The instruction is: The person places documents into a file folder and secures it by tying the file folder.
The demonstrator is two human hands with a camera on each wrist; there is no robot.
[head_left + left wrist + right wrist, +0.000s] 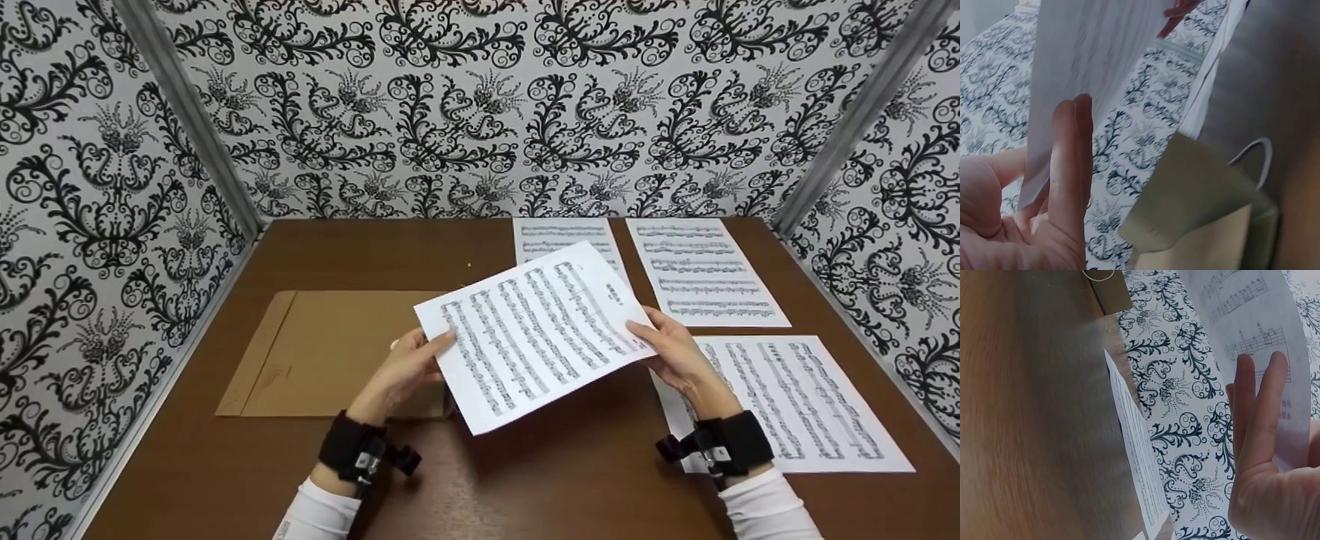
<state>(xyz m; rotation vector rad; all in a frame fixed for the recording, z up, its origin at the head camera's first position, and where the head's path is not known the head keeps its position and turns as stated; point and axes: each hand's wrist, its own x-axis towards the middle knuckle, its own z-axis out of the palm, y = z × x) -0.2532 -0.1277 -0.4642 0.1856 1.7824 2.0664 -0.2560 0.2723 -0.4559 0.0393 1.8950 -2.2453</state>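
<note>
White sleeves (319,511) at the bottom led to hands (675,354) pinching opposite edges of a central sheet (534,345), likely to prevent sagging.

Head cam: bright, even; dk shadow on bench (555,442) btwn L grip (409,364) & R grip (671,352), faint glare nearer cam. L wrist cam: dimmer, greyish, sheet (1089,50) print blurry above L grip.

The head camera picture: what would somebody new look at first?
Probably the sheet of music held up in the middle, pinched by the left grip and the right grip. Next might come the swirly black-and-white walls behind and beside the brown table. After that, maybe the brown envelope lying at the left and the other music sheets at the right.
</note>
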